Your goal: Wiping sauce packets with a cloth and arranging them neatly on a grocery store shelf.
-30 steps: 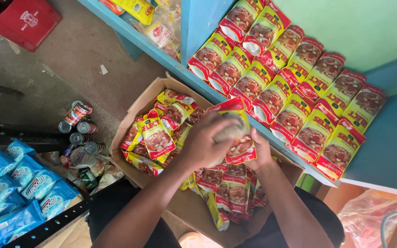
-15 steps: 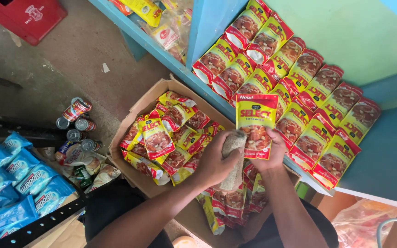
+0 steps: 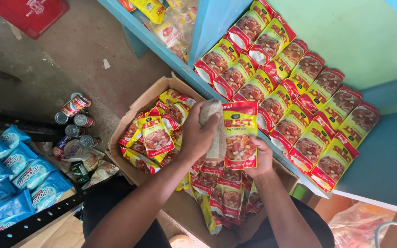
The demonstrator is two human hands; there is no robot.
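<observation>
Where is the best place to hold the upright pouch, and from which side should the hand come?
Grip the pouch at its lower edge, from below, as the right hand does now: it stands upright, and the left hand presses a cloth on its left side.

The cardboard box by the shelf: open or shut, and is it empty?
Open and not empty. The cardboard box has its flaps spread outward, and red-and-yellow pouches fill it in loose piles.

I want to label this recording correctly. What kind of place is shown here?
Most likely a small shop or its stockroom. Many identical red and yellow sauce pouches lie in rows on a blue shelf, a cardboard box holds more, and cans stand on the floor. The right hand holds one pouch.
</observation>
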